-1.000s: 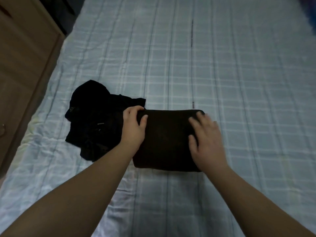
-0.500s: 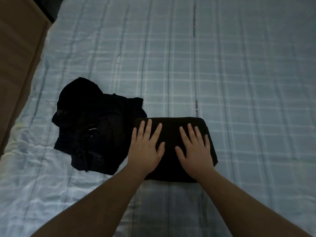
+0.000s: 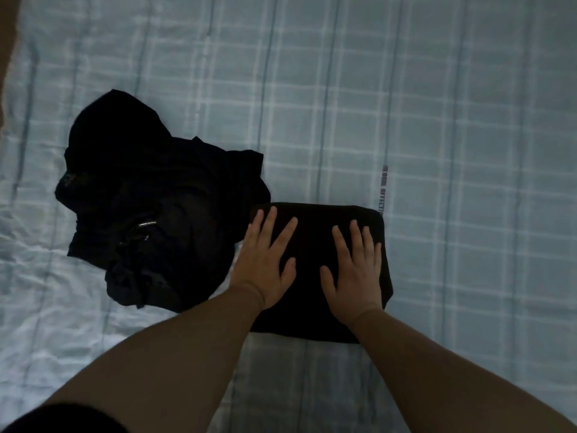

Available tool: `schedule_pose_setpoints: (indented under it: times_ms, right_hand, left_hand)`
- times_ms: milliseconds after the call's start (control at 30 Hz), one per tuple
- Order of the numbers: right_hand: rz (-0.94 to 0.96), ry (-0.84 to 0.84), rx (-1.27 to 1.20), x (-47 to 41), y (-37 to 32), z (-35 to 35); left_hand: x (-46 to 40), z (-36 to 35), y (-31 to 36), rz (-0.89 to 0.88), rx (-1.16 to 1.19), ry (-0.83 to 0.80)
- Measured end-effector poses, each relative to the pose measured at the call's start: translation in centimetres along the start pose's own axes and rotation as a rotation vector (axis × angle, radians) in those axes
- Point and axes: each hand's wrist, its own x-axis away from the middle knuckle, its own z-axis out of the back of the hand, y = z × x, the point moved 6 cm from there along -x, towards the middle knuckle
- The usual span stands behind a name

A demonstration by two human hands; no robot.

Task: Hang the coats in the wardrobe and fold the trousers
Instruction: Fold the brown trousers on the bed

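Pressing flat on the folded trousers (image 3: 315, 245), both hands lie palm down with straight, spread fingers, so neither grip is clenched and neither grasps the cloth. The left hand (image 3: 265, 260) rests on the left part of the dark rectangle, its fingertips close to the far edge and its outer side at the bundle's left border. The right hand (image 3: 356, 270) rests on the right part, its fingers pointing toward the far right corner. A strip of dark fabric shows between the two thumbs.

The folded trousers sit on the bed (image 3: 437, 120), which is covered with a pale blue checked sheet, in the near middle of the view. They form a compact, roughly rectangular block with rounded far corners, and the near edge is partly hidden by the forearms.

Just to the left, touching or overlapping the block's left corner, lies a crumpled heap of black clothing (image 3: 150, 214). A small metal fitting (image 3: 146, 223) glints within it, and what looks like cords or straps trails near its front. The kind of garment cannot be told in the dim light.

A short line of printed lettering (image 3: 382, 190) runs along a seam of the sheet just beyond the block's far right corner; it is too blurred to read. A brown edge of furniture (image 3: 6, 57) shows at the far left border.
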Motion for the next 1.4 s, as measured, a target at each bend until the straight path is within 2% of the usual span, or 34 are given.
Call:
schedule_pose_setpoints:
  times_ms: [333,500,667,767,833,900,967,1067,1233,1400]
  right_hand:
    - [0.049,0.074,-0.038,-0.2,0.4,-0.6]
    - [0.050,0.080,-0.051,0.6,-0.1,0.3]
    - [0.037,0.067,-0.070,1.9,-1.0,2.7]
    - [0.046,0.125,-0.068,3.5,-1.7,5.4]
    - [-0.006,0.206,0.027,4.9,-1.5,7.0]
    - [-0.123,0.190,0.069,6.0,-0.7,7.1]
    - [-0.185,0.103,-0.049,6.7,0.0,6.1]
    - [-0.133,0.026,-0.300,6.4,0.4,4.8]
    - [-0.100,-0.065,-0.544,5.2,0.9,3.6]
    - [-0.117,-0.083,-0.651,5.5,1.3,3.3]
  left_hand:
    - [0.0,-0.9,-0.8,-0.094,0.233,0.074]
    - [0.7,0.1,-0.3,-0.085,0.206,0.098]
    - [2.0,2.6,0.9,0.000,0.126,0.077]
    - [3.0,4.6,1.3,0.041,0.106,0.097]
    - [4.5,5.9,1.5,0.070,0.025,0.165]
    - [6.4,6.2,1.7,0.092,0.059,0.194]
    - [8.1,5.4,1.6,0.132,0.221,0.170]
    - [8.6,4.2,1.2,0.171,0.432,0.164]
    - [7.5,3.0,0.3,0.225,0.560,0.091]
    - [7.9,2.9,0.5,0.265,0.646,0.080]
